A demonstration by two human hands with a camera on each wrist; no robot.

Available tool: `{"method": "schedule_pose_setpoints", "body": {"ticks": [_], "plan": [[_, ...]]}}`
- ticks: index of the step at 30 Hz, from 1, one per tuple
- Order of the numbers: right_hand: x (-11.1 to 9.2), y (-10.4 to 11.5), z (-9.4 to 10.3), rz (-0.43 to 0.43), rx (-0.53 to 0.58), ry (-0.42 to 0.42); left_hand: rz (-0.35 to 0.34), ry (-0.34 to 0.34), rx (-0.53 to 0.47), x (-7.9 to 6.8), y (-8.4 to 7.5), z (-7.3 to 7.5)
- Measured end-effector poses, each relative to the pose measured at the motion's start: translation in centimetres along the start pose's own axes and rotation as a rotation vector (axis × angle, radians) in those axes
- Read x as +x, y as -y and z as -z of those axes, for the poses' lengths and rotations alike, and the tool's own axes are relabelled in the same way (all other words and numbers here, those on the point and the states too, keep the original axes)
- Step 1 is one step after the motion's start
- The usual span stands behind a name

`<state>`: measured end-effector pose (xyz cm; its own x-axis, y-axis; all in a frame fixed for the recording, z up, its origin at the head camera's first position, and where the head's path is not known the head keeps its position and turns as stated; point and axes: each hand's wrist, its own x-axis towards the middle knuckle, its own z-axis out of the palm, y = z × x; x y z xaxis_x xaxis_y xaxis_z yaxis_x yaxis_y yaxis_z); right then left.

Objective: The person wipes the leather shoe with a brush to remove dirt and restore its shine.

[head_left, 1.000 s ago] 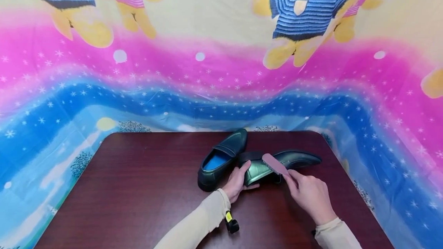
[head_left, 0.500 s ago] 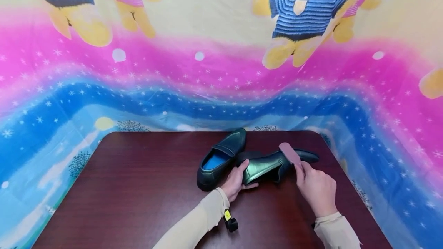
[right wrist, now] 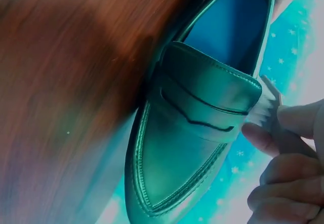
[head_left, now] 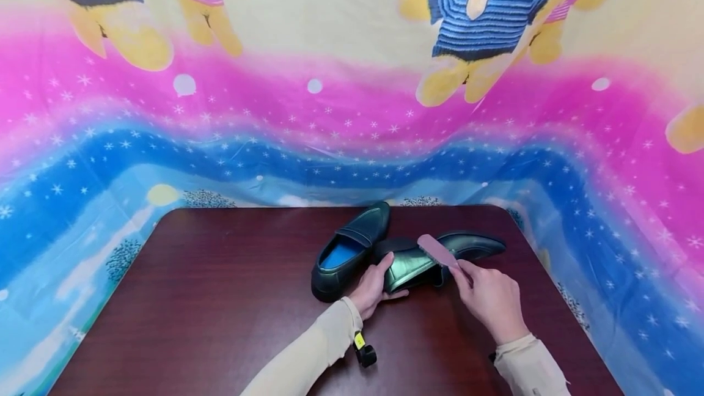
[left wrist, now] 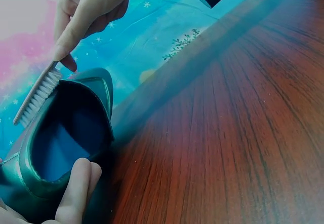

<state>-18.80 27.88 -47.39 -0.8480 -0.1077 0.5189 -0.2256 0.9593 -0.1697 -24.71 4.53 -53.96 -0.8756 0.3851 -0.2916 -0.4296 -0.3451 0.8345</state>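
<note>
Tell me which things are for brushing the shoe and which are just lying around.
For the job:
Pink brush, held in the right grip
Tilted shoe, held in the left grip
Table underneath

Just there:
Upright shoe, not being brushed, probably its pair
Bear-print cloth behind the table

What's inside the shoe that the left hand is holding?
A blue insole shows inside the held shoe. The inside of the toe is covered over, so I can't tell whether anything is tucked there.

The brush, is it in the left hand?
No, the right hand holds the brush, while the left hand grips a shoe.
</note>
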Motion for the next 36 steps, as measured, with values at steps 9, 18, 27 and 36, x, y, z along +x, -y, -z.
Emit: {"method": "schedule_pose_setpoints", "body": {"ticks": [9, 18, 27, 36], "plan": [[0.0, -2.0, 0.2, -0.097, -0.088, -0.114, -0.006, -0.035, -0.013, 0.0, 0.1, -0.2], [0.3, 0.3, 0.9, -0.008, -0.022, -0.071, -0.024, -0.035, -0.01, -0.3, 0.2, -0.5], [0.4, 0.4, 1.2, -0.03, -0.078, -0.047, -0.035, -0.015, 0.01, -0.2, -0.1, -0.6], [0.2, -1.4, 1.4, -0.132, -0.115, -0.106, -0.043, -0.025, 0.005, -0.8, -0.2, -0.8]]}}
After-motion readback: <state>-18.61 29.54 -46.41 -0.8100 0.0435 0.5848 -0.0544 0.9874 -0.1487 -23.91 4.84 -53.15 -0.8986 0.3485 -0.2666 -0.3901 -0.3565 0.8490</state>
